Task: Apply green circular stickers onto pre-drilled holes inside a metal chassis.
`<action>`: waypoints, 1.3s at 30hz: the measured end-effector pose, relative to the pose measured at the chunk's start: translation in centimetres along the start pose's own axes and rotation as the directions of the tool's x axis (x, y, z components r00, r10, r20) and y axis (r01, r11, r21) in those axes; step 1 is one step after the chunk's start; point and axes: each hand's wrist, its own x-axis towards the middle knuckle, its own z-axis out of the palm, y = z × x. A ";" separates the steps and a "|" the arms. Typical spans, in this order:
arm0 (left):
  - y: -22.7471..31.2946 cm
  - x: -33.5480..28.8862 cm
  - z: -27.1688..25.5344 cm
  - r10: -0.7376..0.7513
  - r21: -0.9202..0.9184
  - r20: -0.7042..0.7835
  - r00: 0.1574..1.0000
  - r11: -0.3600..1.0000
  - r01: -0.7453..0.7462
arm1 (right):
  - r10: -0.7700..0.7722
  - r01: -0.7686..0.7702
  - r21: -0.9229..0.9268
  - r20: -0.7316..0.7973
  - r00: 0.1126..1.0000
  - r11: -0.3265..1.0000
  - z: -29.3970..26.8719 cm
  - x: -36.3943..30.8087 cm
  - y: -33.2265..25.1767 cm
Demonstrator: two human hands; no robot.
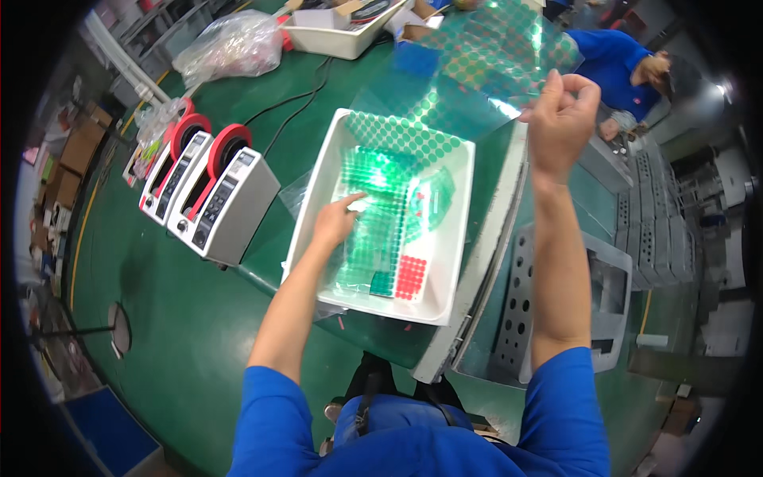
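My right hand (563,119) is raised at the upper right, thumb and fingers pinching the edge of a clear plastic sheet (485,63) patterned with rows of green dots. The sheet hangs out to the left over the far end of a white bin (467,246). Inside that bin lies a pile of similar sheets of green dot stickers (377,226), shiny under the light. A small piece with red dots (410,277) lies near the bin's near right corner. My left hand (338,221) rests over the left part of the pile, index finger stretched out and holding nothing visible.
Two white tape dispensers (222,199) with red tape rolls stand left of the bin on the green table. Farther back are a clear plastic bag (230,48) and another white tray (346,38). A grey perforated casing (520,318) sits at right; a person in blue (616,67) works beyond.
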 end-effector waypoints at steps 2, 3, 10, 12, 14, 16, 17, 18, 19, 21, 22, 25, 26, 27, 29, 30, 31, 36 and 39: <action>2.5 -1.5 -0.8 0.247 -0.018 -0.238 0.939 0.966 -0.259 | -0.022 0.026 -0.098 0.047 0.999 0.995 -5.0 0.6 -2.3; 6.4 -3.4 -2.6 0.323 0.055 -0.295 0.899 0.945 -0.322 | -0.075 0.084 -0.187 0.059 0.995 0.979 -7.9 0.6 -2.7; 24.9 -16.5 -0.3 0.568 -0.135 -0.176 0.804 0.795 -0.592 | -0.043 0.110 -0.628 0.120 0.992 0.770 -22.7 -5.3 -9.3; 30.1 -20.8 4.4 0.697 -0.095 -0.020 0.717 0.712 -0.696 | -0.032 0.105 -0.583 0.134 0.990 0.805 -25.9 -7.4 -10.3; 33.5 -24.7 9.5 0.752 0.040 -0.051 0.657 0.659 -0.751 | -0.037 0.103 -0.573 0.125 0.991 0.813 -28.7 -9.2 -11.1; 34.8 -26.8 14.2 0.720 -0.061 -0.189 0.668 0.670 -0.740 | 0.112 -0.032 -0.467 0.146 0.983 0.884 -32.2 -10.4 -11.8; 35.4 -27.6 16.0 0.691 -0.115 -0.238 0.682 0.678 -0.726 | 0.256 -0.176 -0.363 0.186 0.949 0.915 -34.1 -10.7 -12.6; 35.8 -28.7 16.9 0.672 -0.227 -0.240 0.700 0.663 -0.714 | 0.383 -0.322 -0.256 0.243 0.891 0.911 -35.9 -10.9 -12.9; 36.1 -29.4 17.4 0.667 -0.329 -0.204 0.717 0.643 -0.692 | 0.196 -0.120 -0.227 0.350 0.916 0.967 -38.5 -11.2 -12.0; 36.3 -30.5 17.6 0.665 -0.528 -0.033 0.746 0.622 -0.578 | -0.194 0.286 -0.091 0.540 0.819 0.954 -44.2 -11.4 -9.5; 36.3 -31.4 17.3 0.712 -0.519 0.088 0.697 0.630 -0.578 | -0.175 0.424 -0.230 0.667 0.724 0.876 -46.1 -12.2 -9.5; 36.4 -33.6 19.0 0.666 -0.613 0.178 0.724 0.651 -0.448 | 0.062 0.150 -0.153 0.871 0.487 0.977 -50.9 -15.1 -6.6; 36.4 -34.4 19.5 0.631 -0.599 0.185 0.753 0.680 -0.423 | 0.141 0.033 -0.182 0.850 0.508 0.983 -51.7 -16.7 -6.2; 36.5 -35.2 19.9 0.596 -0.584 0.192 0.780 0.708 -0.397 | 0.207 -0.072 -0.200 0.816 0.539 0.977 -52.4 -17.9 -6.1; 36.6 -36.7 20.4 0.527 -0.491 0.146 0.837 0.774 -0.401 | 0.360 -0.279 -0.238 0.740 0.568 0.930 -53.7 -20.0 -6.1; 36.6 -37.4 19.9 0.499 -0.400 0.094 0.862 0.812 -0.426 | 0.318 -0.158 -0.289 0.672 0.669 0.944 -54.4 -20.7 -6.1; 36.5 -37.8 19.3 0.477 -0.301 0.034 0.878 0.843 -0.446 | 0.340 -0.117 -0.356 0.671 0.659 0.927 -55.1 -21.0 -6.4; 36.4 -37.3 17.4 0.573 0.161 -0.350 0.741 0.816 -0.555 | 0.402 -0.181 -0.365 0.736 0.544 0.913 -56.1 -21.4 -6.8; 37.8 -37.7 20.8 0.655 -0.251 0.172 0.735 0.751 -0.611 | 0.382 -0.272 -0.277 0.779 0.497 0.921 -54.5 -21.1 -6.1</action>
